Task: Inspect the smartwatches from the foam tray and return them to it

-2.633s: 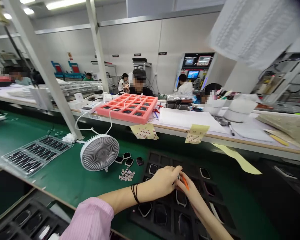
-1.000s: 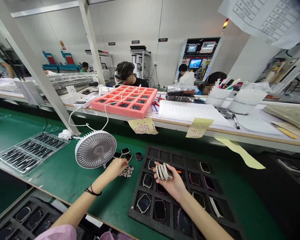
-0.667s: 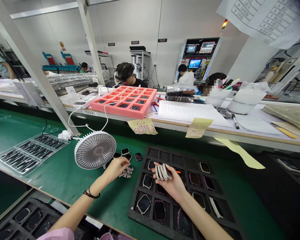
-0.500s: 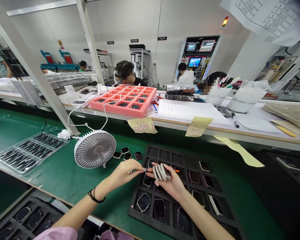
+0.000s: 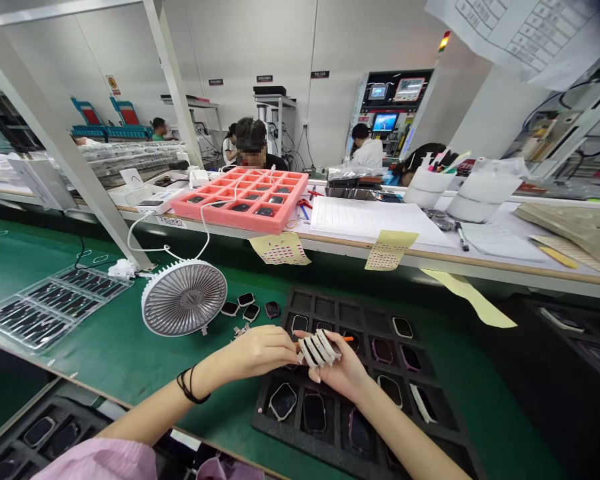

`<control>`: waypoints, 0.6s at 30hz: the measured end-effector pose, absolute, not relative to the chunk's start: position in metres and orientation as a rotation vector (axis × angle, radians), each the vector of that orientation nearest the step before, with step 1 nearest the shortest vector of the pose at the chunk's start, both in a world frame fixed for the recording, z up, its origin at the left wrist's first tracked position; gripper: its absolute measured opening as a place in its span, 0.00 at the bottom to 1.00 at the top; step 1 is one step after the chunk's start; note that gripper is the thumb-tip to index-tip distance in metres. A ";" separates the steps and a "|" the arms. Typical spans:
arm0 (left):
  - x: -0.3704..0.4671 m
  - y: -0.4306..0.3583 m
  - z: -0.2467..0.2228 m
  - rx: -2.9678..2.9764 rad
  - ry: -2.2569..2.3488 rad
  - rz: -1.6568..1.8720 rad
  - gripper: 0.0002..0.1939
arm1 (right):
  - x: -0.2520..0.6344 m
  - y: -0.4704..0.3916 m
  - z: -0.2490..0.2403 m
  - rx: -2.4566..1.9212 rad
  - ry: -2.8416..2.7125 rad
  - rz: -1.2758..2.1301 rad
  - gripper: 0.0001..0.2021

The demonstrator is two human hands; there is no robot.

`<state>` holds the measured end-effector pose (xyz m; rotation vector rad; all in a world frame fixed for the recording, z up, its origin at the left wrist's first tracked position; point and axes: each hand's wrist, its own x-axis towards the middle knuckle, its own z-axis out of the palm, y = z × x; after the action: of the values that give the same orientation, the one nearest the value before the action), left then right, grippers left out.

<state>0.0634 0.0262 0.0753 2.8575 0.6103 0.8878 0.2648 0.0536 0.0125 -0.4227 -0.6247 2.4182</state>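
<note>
In my right hand (image 5: pixel 349 368) is a stack of several pale watch cases (image 5: pixel 319 348), standing face to face above the black tray. An orange stick (image 5: pixel 348 339) pokes out beside the stack behind my fingers. My left hand (image 5: pixel 267 348) is closed at the stack's left end, fingertips together against or very near the end case. Whatever those fingertips pinch is hidden. Beneath both hands lies a black foam tray (image 5: pixel 300 437) whose pockets hold watch cases with dark faces, such as a pale-rimmed one (image 5: pixel 283 401) and a purple-rimmed one (image 5: pixel 383 350).
A white fan (image 5: pixel 184 297) stands left of my hands. Several loose watch cases (image 5: pixel 251 313) and small silvery bits (image 5: pixel 241 331) lie beside it. Clear plastic trays (image 5: pixel 55 303) lie further left. On the shelf sits a pink foam tray (image 5: pixel 280 223); co-workers sit beyond.
My left hand has moved right, its fingertips now at the stack's end; the small dark piece it pinched is hidden. The right hand still grips the stack. The view has shifted slightly.
</note>
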 end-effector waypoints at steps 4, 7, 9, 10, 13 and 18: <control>0.066 0.024 0.081 2.837 0.586 0.797 0.07 | 0.266 0.053 0.012 -0.369 -0.608 2.476 0.16; 0.067 0.024 0.085 2.819 0.588 0.701 0.08 | 0.266 0.052 0.010 -0.351 -0.613 2.510 0.15; 0.067 0.023 0.088 2.796 0.593 0.662 0.08 | 0.267 0.052 0.009 -0.347 -0.621 2.520 0.16; 0.067 0.022 0.089 2.785 0.594 0.649 0.08 | 0.268 0.052 0.009 -0.347 -0.626 2.523 0.16; 0.066 0.021 0.090 2.780 0.592 0.624 0.09 | 0.269 0.052 0.007 -0.361 -0.649 2.519 0.16; 0.065 0.024 0.088 2.763 0.561 0.560 0.11 | 0.268 0.051 0.003 -0.380 -0.742 2.533 0.17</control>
<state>0.0653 0.0243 0.0883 2.7626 0.5610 0.5602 0.2684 0.0508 0.0027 -0.3800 -0.7423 2.5334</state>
